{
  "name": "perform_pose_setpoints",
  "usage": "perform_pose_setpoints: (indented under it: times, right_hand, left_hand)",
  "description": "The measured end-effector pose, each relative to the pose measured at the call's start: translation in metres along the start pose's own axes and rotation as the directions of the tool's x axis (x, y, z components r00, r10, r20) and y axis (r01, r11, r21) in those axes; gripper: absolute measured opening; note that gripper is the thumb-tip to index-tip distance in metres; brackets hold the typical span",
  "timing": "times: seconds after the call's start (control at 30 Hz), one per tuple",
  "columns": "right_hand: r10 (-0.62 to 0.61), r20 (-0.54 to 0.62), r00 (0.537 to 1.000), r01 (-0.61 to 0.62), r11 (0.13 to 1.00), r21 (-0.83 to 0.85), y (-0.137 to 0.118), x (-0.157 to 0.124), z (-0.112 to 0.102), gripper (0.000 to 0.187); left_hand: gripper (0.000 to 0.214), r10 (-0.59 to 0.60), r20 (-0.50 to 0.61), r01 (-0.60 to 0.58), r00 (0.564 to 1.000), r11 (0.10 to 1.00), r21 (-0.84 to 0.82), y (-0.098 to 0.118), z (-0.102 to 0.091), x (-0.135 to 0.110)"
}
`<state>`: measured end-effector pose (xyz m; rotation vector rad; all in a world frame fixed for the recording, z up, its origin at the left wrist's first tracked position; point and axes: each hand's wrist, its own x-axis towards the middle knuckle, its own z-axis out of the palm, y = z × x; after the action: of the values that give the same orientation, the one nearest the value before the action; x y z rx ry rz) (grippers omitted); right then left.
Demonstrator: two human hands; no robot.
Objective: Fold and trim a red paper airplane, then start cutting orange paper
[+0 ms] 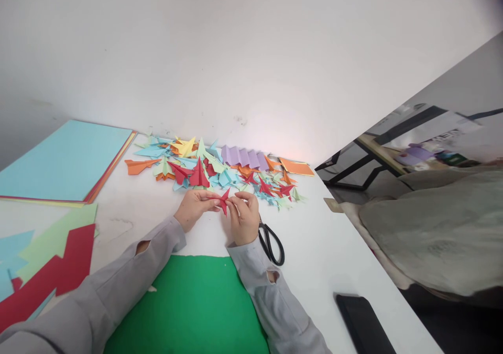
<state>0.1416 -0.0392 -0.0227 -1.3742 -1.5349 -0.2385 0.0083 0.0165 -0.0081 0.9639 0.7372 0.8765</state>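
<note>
My left hand [194, 206] and my right hand [244, 218] meet over the white table [314, 249], both pinching a small folded red paper figure [223, 200] between thumbs and fingers. Just beyond them lies a heap of folded paper shapes [212, 168] in red, blue, yellow, green and orange, with a pleated purple strip [243, 157] at its back. Black-handled scissors [271, 243] lie right beside my right wrist. A green sheet [192, 307] lies between my forearms.
A stack of coloured paper sheets [63, 160], light blue on top, sits at the far left. Cut red, green and blue scraps [47, 265] lie at the near left. A black phone [363, 322] lies near the table's right edge. A white wall stands behind.
</note>
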Motion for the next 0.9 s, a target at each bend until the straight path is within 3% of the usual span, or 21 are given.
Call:
perform_pose_setpoints:
  times: [0.2,0.63,0.9]
  right_hand:
    - [0.021,0.007,1.0,-0.021,0.999,0.031,0.001,0.003,-0.002,0.012]
    - [0.136,0.102,0.985,-0.157,0.962,0.225,0.013,0.004,-0.001,0.008]
    - [0.163,0.099,0.982,-0.184,0.944,0.273,0.014,0.003,0.0,0.006]
  left_hand:
    - [0.026,-0.044,0.123,0.048,0.991,0.998,-0.033,0.004,-0.006,0.001]
    - [0.018,-0.078,0.121,0.09,0.99,0.992,-0.093,0.008,-0.007,0.001]
    - [0.018,0.006,0.101,-0.002,0.995,0.999,-0.04,0.008,-0.003,-0.001]
